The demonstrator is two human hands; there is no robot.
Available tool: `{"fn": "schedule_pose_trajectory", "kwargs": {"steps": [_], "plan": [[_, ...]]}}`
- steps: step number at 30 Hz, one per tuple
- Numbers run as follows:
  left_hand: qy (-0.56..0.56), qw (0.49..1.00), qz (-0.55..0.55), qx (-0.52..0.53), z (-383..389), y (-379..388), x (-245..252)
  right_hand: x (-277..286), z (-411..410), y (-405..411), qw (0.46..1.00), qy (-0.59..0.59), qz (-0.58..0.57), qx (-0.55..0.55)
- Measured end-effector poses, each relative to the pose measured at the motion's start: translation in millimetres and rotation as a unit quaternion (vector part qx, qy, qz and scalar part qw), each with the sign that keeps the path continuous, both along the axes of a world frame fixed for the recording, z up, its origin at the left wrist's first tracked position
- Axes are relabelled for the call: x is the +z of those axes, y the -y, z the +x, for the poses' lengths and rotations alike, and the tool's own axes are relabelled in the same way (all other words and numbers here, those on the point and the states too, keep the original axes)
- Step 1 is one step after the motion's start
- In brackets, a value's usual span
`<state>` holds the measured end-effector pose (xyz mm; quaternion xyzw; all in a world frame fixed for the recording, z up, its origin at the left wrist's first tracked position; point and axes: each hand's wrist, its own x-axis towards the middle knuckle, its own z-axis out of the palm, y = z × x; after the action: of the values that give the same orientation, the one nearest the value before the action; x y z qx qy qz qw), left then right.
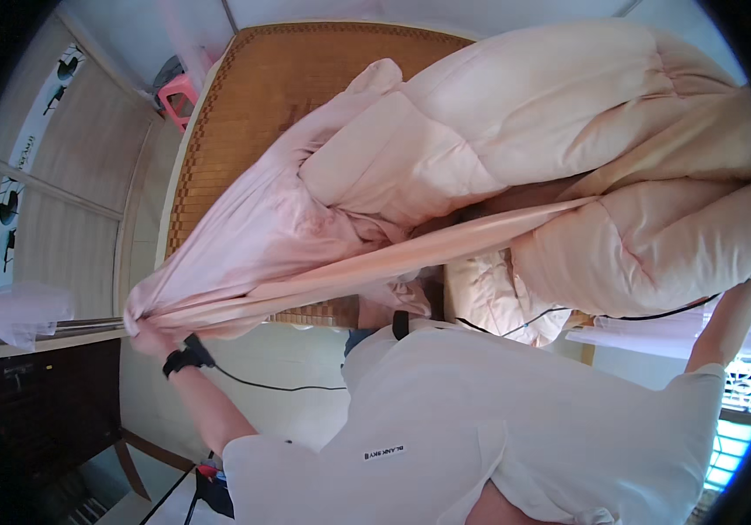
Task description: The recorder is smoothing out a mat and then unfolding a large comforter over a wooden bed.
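Observation:
A pale pink padded quilt [566, 125] with a loose pink fabric cover [251, 230] is spread at an angle across a bed with a brown woven mat [283, 85]. My left hand [152, 338], with a black band on its wrist, grips a gathered corner of the cover at the left and pulls it taut. Between that corner and the thick folds on the right runs a long stretched edge of cloth. My right forearm reaches up at the right rim, but the hand itself is out of view beside the bulky quilt. A shiny pale pink quilted piece [487, 295] hangs by my waist.
Beyond the bed's left edge stands a pink plastic stool [180, 98]. Sliding wardrobe doors [67, 151] line the left, above a dark brown cabinet [54, 400]. A black cable [277, 388] trails from my left wristband. A barred window [743, 407] is at lower right.

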<state>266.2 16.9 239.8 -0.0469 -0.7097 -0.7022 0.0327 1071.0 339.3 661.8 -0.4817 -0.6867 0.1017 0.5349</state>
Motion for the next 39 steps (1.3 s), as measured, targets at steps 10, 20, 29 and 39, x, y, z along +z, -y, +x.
{"fn": "schedule_pose_trajectory", "kwargs": {"steps": [10, 20, 29, 39], "plan": [[-0.095, 0.995, -0.029, -0.005, -11, -23, 59, -26, -47, -46, 0.994, 0.037, -0.088, 0.047], [-0.099, 0.974, -0.168, -0.118, 24, -74, 13, -147, -182, -147, 0.927, 0.15, -0.279, 0.199], [-0.064, 0.974, -0.162, -0.142, 14, -76, -1, -329, -336, -162, 0.821, 0.44, -0.044, 0.362], [0.055, 0.961, -0.194, -0.189, 42, -61, -33, -515, -586, -90, 0.672, 0.604, 0.018, 0.429]]}}
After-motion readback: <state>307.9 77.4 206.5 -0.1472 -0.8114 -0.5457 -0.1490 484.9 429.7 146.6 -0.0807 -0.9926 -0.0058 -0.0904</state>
